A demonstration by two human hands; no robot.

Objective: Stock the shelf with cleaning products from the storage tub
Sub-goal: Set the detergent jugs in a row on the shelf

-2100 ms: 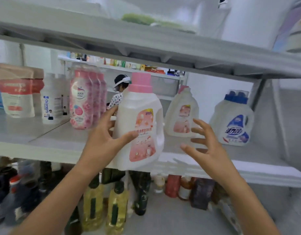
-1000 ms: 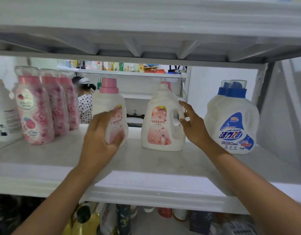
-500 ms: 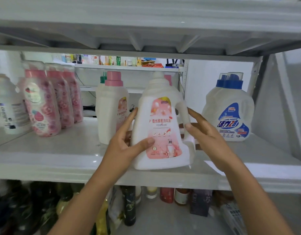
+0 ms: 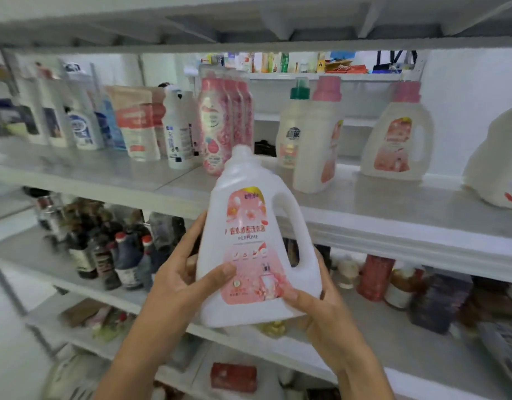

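- Pulling back from the shelf [image 4: 393, 215] is what's just been done here. Half a second ago the white jug [image 4: 249, 255] was sitting on the front of the board; now it's been lifted clear and is held in the air in front of the shelf edge, base well below the board.
- Both hands are clamped on it. The left hand [image 4: 179, 281] is wrapped round the left side with the thumb laid across the pink label. The right hand [image 4: 315, 307] is cupped at the lower right corner, thumb on the label too.
- For the task this reads as a step backwards, tbh: a jug already stocked has been taken off again. Probably it's being checked or re-placed, but that's only a guess.
- One hint: the neck looks plain white, while the two pink-capped jugs [image 4: 321, 140] left on the shelf have caps. A missing cap can't be ruled out.
- Orientation: the long axis runs bottom to top and is tipped slightly left, with the neck up. The label is turned to the camera and the handle is on the right.
- A gap is left on the board between those jugs and the blue-label jug [image 4: 497, 174].
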